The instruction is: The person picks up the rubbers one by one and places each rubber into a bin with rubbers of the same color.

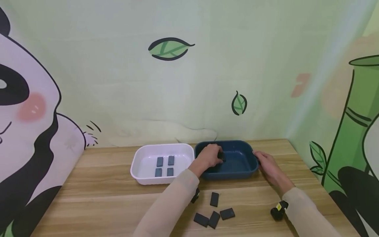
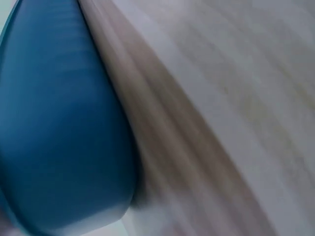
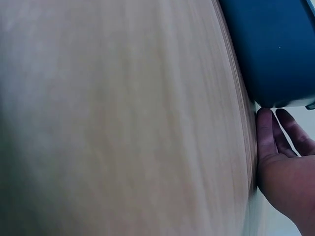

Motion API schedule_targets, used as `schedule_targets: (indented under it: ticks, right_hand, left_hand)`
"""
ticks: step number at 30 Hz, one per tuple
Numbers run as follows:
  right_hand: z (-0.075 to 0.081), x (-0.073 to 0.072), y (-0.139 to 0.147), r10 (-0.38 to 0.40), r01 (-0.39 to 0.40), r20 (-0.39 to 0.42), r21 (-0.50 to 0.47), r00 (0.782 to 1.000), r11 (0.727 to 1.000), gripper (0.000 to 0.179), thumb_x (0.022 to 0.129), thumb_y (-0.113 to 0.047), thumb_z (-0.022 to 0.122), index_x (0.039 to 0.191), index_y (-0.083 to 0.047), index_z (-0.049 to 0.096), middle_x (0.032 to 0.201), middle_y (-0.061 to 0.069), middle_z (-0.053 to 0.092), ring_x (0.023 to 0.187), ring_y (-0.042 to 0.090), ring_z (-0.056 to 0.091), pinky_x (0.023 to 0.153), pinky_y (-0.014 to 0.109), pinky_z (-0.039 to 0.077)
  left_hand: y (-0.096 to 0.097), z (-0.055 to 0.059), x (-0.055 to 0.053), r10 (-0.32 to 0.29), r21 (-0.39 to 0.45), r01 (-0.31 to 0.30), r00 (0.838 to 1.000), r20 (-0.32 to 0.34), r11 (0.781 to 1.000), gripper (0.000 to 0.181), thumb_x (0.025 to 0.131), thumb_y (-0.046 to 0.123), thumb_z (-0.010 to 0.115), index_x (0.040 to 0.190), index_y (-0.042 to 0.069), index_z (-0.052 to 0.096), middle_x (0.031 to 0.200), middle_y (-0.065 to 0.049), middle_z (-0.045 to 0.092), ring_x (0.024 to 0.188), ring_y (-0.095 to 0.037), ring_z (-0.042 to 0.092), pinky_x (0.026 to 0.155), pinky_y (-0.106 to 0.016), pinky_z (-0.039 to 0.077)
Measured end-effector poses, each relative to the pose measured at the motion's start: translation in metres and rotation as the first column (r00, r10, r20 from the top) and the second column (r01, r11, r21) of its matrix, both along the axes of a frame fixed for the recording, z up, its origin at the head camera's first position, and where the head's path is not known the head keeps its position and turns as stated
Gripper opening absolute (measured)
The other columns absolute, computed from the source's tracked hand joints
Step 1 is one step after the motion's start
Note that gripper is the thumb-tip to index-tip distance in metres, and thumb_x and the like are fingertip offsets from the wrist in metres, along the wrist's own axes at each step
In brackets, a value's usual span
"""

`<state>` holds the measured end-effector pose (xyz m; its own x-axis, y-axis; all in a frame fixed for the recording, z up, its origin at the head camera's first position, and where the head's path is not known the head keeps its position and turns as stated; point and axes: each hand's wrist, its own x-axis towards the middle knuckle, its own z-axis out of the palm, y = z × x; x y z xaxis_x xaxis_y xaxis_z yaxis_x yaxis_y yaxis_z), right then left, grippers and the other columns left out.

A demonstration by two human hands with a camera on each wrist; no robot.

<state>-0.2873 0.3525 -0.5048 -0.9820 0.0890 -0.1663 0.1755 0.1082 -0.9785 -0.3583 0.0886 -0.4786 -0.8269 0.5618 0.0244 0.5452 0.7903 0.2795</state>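
My left hand (image 1: 209, 155) reaches down into the dark blue tray (image 1: 237, 175). Between its thumb and fingers it pinches a small black block (image 1: 221, 156), partly covered by the fingers. At the tray's right end my right hand (image 1: 267, 164) touches the rim. The right wrist view shows the right hand (image 3: 283, 147) with fairly straight fingers, their tips right at the blue tray's outer wall (image 3: 275, 54). In the left wrist view only the blue tray's side (image 2: 64, 118) shows; the left hand's fingers are out of that view.
Left of the blue tray, close beside it, stands a white tray (image 1: 137, 164) with several dark blocks (image 1: 160, 161) set in two rows. Several more black blocks (image 1: 214, 199) lie on the wooden table (image 1: 97, 197) in front. A printed cloth wall (image 1: 118, 82) rises behind.
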Motion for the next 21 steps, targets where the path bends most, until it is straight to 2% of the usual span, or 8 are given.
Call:
schedule_targets:
  ticks: [2, 5, 10, 14, 17, 21]
  right_hand:
    - [0.0, 0.001, 0.0, -0.001, 0.001, -0.003, 0.002, 1.0, 1.0, 0.053, 0.113, -0.032, 0.049, 0.145, 0.01, 0.052, 0.11, -0.008, 0.064, 0.096, -0.001, 0.058, 0.083, 0.016, 0.053]
    - [0.0, 0.002, -0.001, -0.005, 0.005, -0.004, 0.009, 1.0, 1.0, 0.055, 0.113, -0.033, 0.049, 0.147, 0.011, 0.05, 0.112, -0.007, 0.064, 0.096, -0.002, 0.059, 0.084, 0.016, 0.054]
    - [0.001, 0.001, -0.002, -0.017, 0.017, -0.028, 0.0, 0.999, 1.0, 0.052, 0.113, -0.032, 0.051, 0.142, 0.01, 0.054, 0.107, -0.009, 0.065, 0.094, -0.001, 0.06, 0.083, 0.017, 0.055]
    - [0.003, 0.0, -0.002, -0.015, 0.014, -0.035, -0.009, 0.999, 1.0, 0.046, 0.112, -0.032, 0.052, 0.137, 0.006, 0.059, 0.104, -0.011, 0.065, 0.094, -0.001, 0.06, 0.083, 0.017, 0.055]
    - [0.003, 0.001, -0.002, -0.01, 0.01, -0.031, -0.009, 0.999, 1.0, 0.045, 0.112, -0.033, 0.053, 0.136, 0.004, 0.06, 0.103, -0.012, 0.064, 0.094, -0.001, 0.059, 0.082, 0.016, 0.054]
    - [0.002, 0.002, -0.001, -0.013, 0.013, -0.027, -0.013, 1.0, 1.0, 0.041, 0.112, -0.033, 0.054, 0.132, 0.002, 0.063, 0.102, -0.013, 0.064, 0.094, -0.001, 0.059, 0.082, 0.016, 0.053]
  left_hand:
    - [-0.002, 0.003, 0.0, -0.007, 0.01, 0.007, 1.0, 0.006, 1.0, 0.043, 0.094, 0.03, 0.084, 0.131, 0.012, 0.073, 0.129, -0.006, 0.07, 0.119, -0.023, 0.066, 0.101, -0.033, 0.055]
    - [-0.006, 0.013, 0.001, -0.034, 0.03, 0.033, 0.999, 0.018, 0.999, 0.045, 0.095, 0.029, 0.083, 0.135, 0.011, 0.071, 0.133, -0.007, 0.07, 0.124, -0.023, 0.065, 0.104, -0.033, 0.054]
    - [-0.019, 0.042, 0.013, -0.12, 0.082, 0.118, 0.993, 0.01, 0.99, 0.05, 0.098, 0.028, 0.08, 0.142, 0.008, 0.066, 0.139, -0.005, 0.068, 0.129, -0.019, 0.063, 0.108, -0.03, 0.051]
    - [-0.036, 0.059, 0.032, -0.188, 0.149, 0.193, 0.981, -0.046, 0.97, 0.049, 0.097, 0.027, 0.081, 0.14, 0.007, 0.067, 0.136, -0.005, 0.069, 0.126, -0.019, 0.064, 0.107, -0.028, 0.051]
    - [-0.05, 0.063, 0.048, -0.224, 0.168, 0.233, 0.972, -0.069, 0.958, 0.049, 0.097, 0.028, 0.081, 0.139, 0.009, 0.068, 0.133, -0.004, 0.068, 0.124, -0.018, 0.065, 0.105, -0.027, 0.052]
    - [-0.067, 0.063, 0.075, -0.275, 0.159, 0.284, 0.958, -0.078, 0.945, 0.048, 0.096, 0.029, 0.081, 0.138, 0.011, 0.069, 0.132, -0.002, 0.066, 0.121, -0.015, 0.065, 0.102, -0.025, 0.054]
